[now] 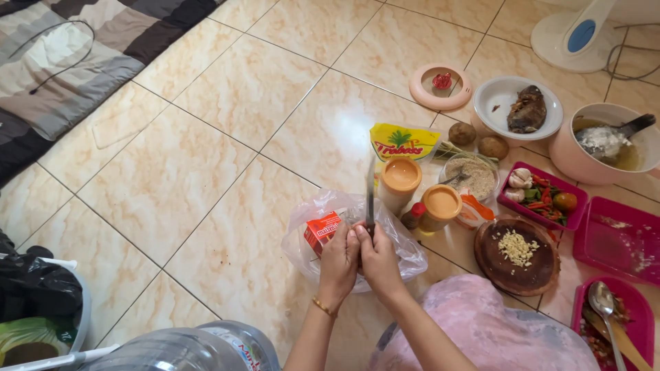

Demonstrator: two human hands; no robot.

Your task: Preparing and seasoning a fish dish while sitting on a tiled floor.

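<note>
Here my left hand (339, 255) and right hand (377, 255) are both closed around something small I can't make out, with a knife (370, 196) upright in my right grip, over the clear plastic bag (405, 254) on the tiled floor (206, 172). Chopped garlic (517, 247) already lies on the wooden board (495, 264) to the right; the potatoes (478, 139) beyond are untouched.

We are looking at glossy, smooth marbled floor tiles (206, 165), a thin, crinkled clear plastic bag (405, 247), a dull metal knife blade (370, 196), a matt, rough brown wooden dish (495, 264), shiny pink plastic trays (619, 240) and a soft striped cloth mat (75, 62).
</note>
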